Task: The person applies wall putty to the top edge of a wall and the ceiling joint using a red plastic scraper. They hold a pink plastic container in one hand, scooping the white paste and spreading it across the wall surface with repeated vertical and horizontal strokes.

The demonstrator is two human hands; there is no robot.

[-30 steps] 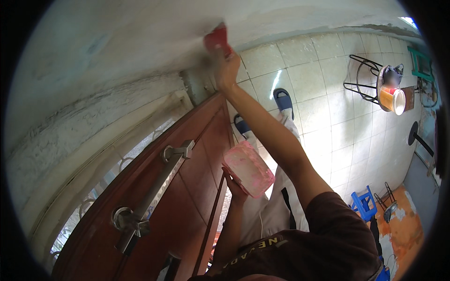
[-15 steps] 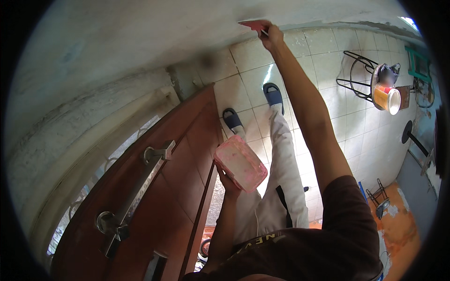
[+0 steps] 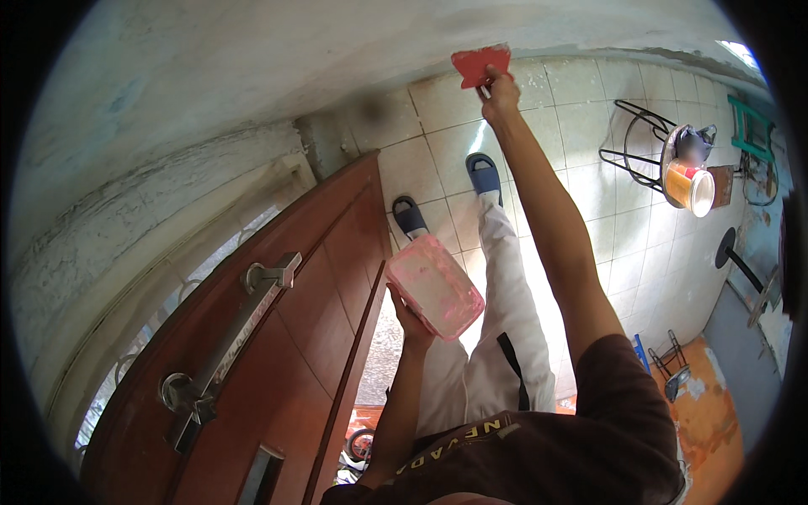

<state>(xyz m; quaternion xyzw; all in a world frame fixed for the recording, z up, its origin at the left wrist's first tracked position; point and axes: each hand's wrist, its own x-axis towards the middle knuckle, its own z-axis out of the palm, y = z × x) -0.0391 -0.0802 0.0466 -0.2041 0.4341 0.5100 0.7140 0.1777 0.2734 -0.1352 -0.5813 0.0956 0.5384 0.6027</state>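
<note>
My right hand (image 3: 501,97), at the end of an outstretched arm, grips a red putty knife (image 3: 481,66) with a broad flat blade. Its blade edge is close to the pale plastered wall (image 3: 337,50); whether it touches, I cannot tell. Lower down, my left hand (image 3: 411,324) holds a pink rectangular plastic tub (image 3: 436,286) from its left side and below. Pale paste covers the tub's inside, with smears along the rim. Part of my left hand is hidden beneath the tub.
On my left a brown wooden door (image 3: 311,328) with a long metal handle (image 3: 244,337) stands open. To the right, a stool (image 3: 648,151) bears an orange-and-white bucket (image 3: 694,189) and a dark bag (image 3: 697,139). A green stool (image 3: 752,126) stands farther off on the tiled floor (image 3: 589,143).
The putty knife has turned so that its broad red face shows, and my right hand has moved slightly right and down. The tub has hardly shifted in my left hand.
</note>
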